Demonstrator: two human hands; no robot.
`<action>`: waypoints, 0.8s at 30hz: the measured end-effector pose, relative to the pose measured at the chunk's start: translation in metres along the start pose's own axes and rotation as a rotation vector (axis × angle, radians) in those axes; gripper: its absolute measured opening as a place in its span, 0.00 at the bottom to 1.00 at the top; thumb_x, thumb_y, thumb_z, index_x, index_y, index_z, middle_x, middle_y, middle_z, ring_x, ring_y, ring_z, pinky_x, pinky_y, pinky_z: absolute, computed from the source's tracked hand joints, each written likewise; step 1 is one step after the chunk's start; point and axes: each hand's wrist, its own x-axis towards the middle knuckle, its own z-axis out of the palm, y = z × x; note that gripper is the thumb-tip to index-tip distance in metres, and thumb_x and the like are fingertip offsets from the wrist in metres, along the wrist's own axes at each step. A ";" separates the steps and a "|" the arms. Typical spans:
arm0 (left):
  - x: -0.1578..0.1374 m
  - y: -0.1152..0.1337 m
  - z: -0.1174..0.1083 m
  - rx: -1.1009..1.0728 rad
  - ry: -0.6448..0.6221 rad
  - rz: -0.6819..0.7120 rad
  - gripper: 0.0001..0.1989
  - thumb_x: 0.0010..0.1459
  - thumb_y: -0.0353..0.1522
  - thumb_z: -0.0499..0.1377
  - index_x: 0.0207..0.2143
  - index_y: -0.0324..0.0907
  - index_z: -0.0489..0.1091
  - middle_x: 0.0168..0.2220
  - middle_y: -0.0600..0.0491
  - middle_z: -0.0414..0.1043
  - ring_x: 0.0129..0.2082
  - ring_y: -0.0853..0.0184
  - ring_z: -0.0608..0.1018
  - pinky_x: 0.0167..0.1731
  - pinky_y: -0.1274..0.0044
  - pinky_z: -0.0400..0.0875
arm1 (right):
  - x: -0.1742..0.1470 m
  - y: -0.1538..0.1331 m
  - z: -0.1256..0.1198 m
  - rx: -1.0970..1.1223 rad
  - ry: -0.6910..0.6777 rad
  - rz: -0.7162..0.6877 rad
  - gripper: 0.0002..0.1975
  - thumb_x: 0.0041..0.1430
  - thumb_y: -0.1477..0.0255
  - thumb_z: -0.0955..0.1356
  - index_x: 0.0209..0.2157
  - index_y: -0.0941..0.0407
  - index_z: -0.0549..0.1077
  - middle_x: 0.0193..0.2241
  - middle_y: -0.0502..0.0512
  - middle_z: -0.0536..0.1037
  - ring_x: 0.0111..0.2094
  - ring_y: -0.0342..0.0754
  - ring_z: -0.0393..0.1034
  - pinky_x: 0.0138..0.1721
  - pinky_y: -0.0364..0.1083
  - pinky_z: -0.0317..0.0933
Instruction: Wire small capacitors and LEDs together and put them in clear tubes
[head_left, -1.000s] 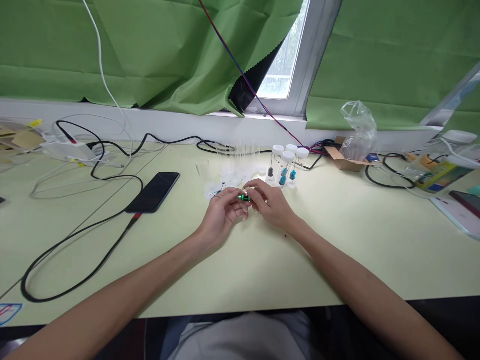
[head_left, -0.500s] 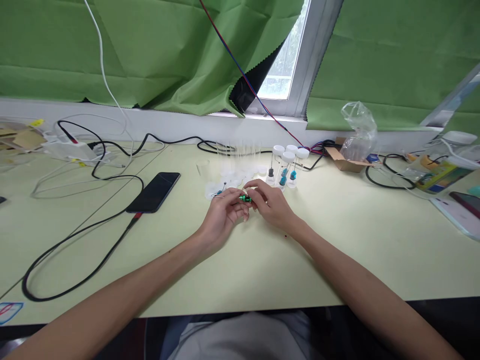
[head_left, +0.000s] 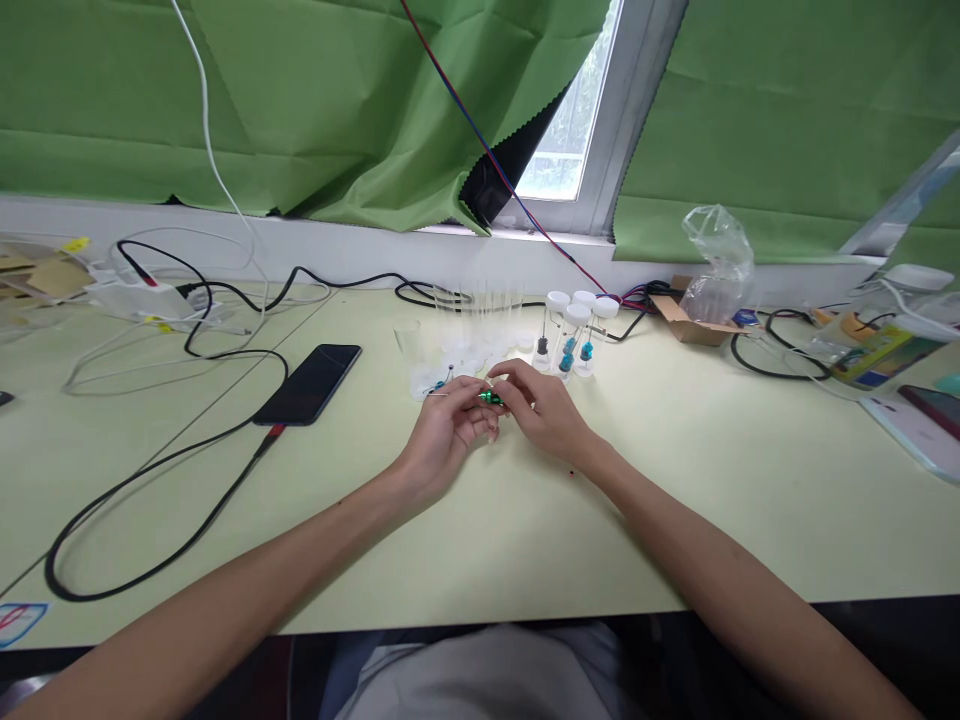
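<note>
Between my two hands, just above the table, is a small shiny green part (head_left: 491,397) with a thin rod running out to the left. My left hand (head_left: 452,420) pinches it by the rod side, thumb and forefinger together. From the right, the fingertips of my right hand (head_left: 538,402) close on its other end and hide part of it. Just beyond my left fingers lies a small blue piece with a thin pin (head_left: 441,384). Behind my right hand stand several clear tubes with white caps (head_left: 576,315), holding blue and black pieces on thin rods.
Several open clear tubes (head_left: 480,315) stand at the back. A black phone (head_left: 307,385) with a looping black cable (head_left: 112,597) lies left. To the right are a cardboard box (head_left: 694,325) with a plastic bag, and a white phone (head_left: 911,435). Green curtains (head_left: 300,110) hang behind.
</note>
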 end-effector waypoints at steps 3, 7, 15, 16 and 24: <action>0.000 0.001 -0.001 0.006 0.003 0.012 0.07 0.57 0.31 0.62 0.28 0.38 0.69 0.24 0.51 0.72 0.20 0.71 0.73 0.24 0.78 0.67 | 0.000 0.000 0.000 0.008 -0.008 -0.025 0.11 0.70 0.63 0.62 0.44 0.54 0.71 0.27 0.49 0.73 0.28 0.43 0.68 0.32 0.42 0.62; 0.000 0.000 -0.001 0.017 -0.003 0.000 0.07 0.56 0.31 0.62 0.28 0.38 0.68 0.26 0.49 0.74 0.22 0.70 0.74 0.24 0.77 0.67 | -0.001 0.001 0.000 0.003 -0.012 0.024 0.12 0.71 0.63 0.60 0.44 0.53 0.71 0.21 0.45 0.69 0.23 0.42 0.65 0.29 0.42 0.60; 0.000 0.000 -0.002 -0.002 -0.003 0.023 0.06 0.57 0.30 0.62 0.28 0.38 0.69 0.25 0.53 0.71 0.21 0.71 0.73 0.23 0.78 0.68 | 0.000 0.000 0.000 -0.030 0.015 -0.055 0.10 0.68 0.64 0.64 0.44 0.55 0.71 0.33 0.53 0.75 0.30 0.43 0.69 0.32 0.43 0.63; 0.000 0.001 -0.002 -0.006 -0.001 0.028 0.06 0.57 0.30 0.62 0.28 0.38 0.69 0.25 0.53 0.70 0.21 0.71 0.72 0.23 0.78 0.67 | 0.000 -0.001 0.000 -0.037 0.019 -0.064 0.10 0.67 0.65 0.65 0.44 0.55 0.71 0.35 0.54 0.75 0.30 0.43 0.69 0.32 0.43 0.63; -0.001 0.000 -0.001 0.025 -0.025 0.026 0.06 0.58 0.31 0.62 0.28 0.38 0.70 0.26 0.49 0.74 0.23 0.69 0.74 0.23 0.78 0.68 | -0.001 0.002 0.001 0.003 0.014 0.008 0.12 0.71 0.62 0.60 0.43 0.54 0.71 0.22 0.46 0.70 0.23 0.42 0.67 0.29 0.42 0.60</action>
